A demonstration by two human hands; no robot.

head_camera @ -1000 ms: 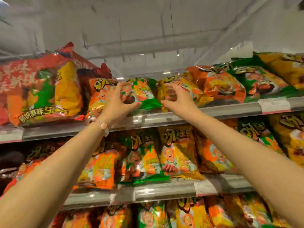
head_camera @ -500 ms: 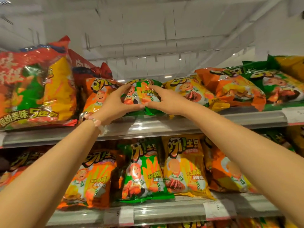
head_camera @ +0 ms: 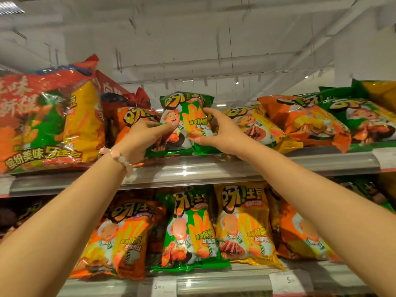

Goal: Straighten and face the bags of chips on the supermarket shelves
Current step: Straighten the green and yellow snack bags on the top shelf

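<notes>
Fingers of both my hands clasp the green chip bag (head_camera: 186, 120) on the top shelf (head_camera: 235, 166): my left hand (head_camera: 147, 136) pinches its lower left side, forefinger laid across the print, while my right hand (head_camera: 218, 131) curls round its right edge, thumb under the bottom corner. I hold it from both sides, I judge, so it stands upright with its front facing out rather than slumping backward. Between my palms the bag stands nearly vertical, its base on the shelf lip. Just left of my left hand an orange bag (head_camera: 135, 116) leans back; just right of my right hand a yellow bag (head_camera: 255, 125) lies reclined, then more orange and green ones beyond. Below my wrists, the lower row (head_camera: 192, 230) already faces forward.
</notes>
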